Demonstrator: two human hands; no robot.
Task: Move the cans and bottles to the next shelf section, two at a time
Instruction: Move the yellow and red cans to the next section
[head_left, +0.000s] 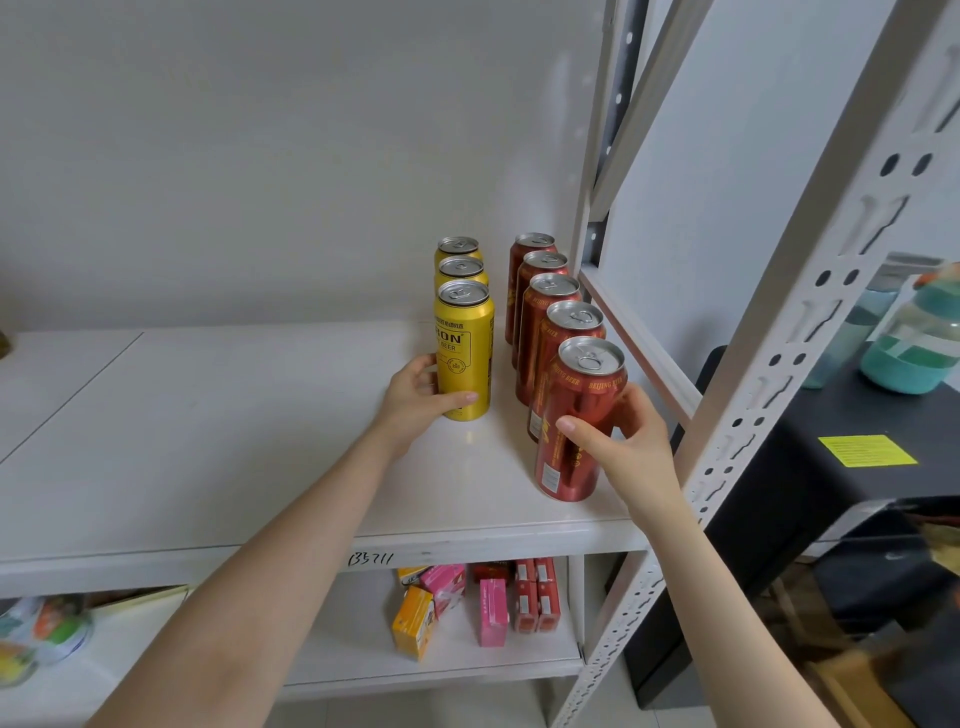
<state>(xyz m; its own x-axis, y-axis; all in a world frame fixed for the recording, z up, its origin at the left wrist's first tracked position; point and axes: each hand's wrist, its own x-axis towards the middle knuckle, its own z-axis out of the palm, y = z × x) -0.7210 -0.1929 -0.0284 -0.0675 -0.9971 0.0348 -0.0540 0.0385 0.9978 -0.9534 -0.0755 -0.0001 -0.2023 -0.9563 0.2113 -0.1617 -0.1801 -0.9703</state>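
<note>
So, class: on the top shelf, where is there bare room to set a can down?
Bare: the shelf left of the yellow cans, out past the seam. A narrow lane runs between yellow and red cans. Crowded: the right end, red cans packed along the frame.

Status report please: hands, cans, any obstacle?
Left hand grips front yellow can. Right hand grips front red can. Shelf post close beside right hand.

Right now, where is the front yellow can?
In the head view, the front yellow can stands on the shelf, left of the red cans, gripped by the left hand.
</note>
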